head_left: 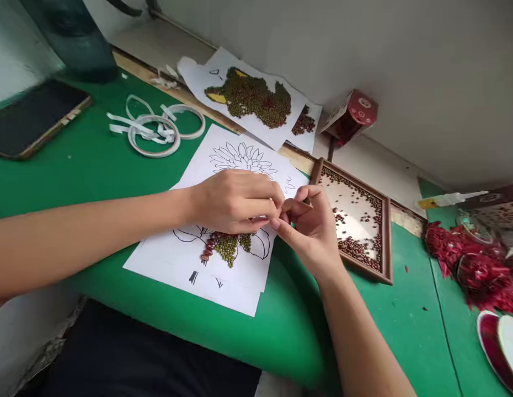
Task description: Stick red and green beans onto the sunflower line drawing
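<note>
A white sheet with a line drawing of a flower lies on the green table. Red and green beans fill part of a leaf near its lower middle. My left hand hovers over the sheet with fingers curled, and my right hand meets it at the fingertips. Both pinch something small between them; what it is stays hidden by the fingers. A thin brown stick pokes out of the right hand near the thumb.
A wooden frame holding loose red beans lies right of the sheet. A finished bean picture, tape rolls, a phone, a dark jar, a small red box, red shreds and a glue bottle surround it.
</note>
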Motion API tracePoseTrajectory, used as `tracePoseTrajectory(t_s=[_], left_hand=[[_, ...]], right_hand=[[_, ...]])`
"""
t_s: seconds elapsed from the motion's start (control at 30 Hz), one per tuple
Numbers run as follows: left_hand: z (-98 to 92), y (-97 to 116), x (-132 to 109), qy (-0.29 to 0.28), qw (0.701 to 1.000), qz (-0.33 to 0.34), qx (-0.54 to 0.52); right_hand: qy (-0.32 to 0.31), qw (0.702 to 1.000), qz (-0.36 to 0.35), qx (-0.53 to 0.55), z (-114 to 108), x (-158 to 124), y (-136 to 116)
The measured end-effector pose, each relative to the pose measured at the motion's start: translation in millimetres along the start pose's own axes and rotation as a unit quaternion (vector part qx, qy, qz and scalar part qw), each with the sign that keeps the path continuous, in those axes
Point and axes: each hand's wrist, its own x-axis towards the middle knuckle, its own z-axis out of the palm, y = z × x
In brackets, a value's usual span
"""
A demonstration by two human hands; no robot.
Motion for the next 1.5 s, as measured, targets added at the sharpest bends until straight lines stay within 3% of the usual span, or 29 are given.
tracePoseTrajectory(t_s=[0.53, 1.0, 1.33, 1.5], left_hand=[[0.6, 0.0, -1.2, -0.018, 0.999, -0.026, 0.007], [2.0, -0.5, -3.8, -0.021, 0.999, -0.031, 0.011], [1.1, -4.7, -6.9, -0.022, 0.999, -0.046, 0.003], [1.4, -4.8, -6.6, -0.015, 0.999, -0.040, 0.006]], right_hand=[[0.004, 0.999, -0.002, -0.038, 0.0, -0.4, -1.6], [-0.028, 0.998, 0.019, -0.060, -1.2, -4.8, -5.6], [0.011, 0.998, -0.021, -0.060, -1.1, -1.7, -2.1], [-0.009, 0.997, -0.029, -0.067, -2.0, -0.4, -2.2]])
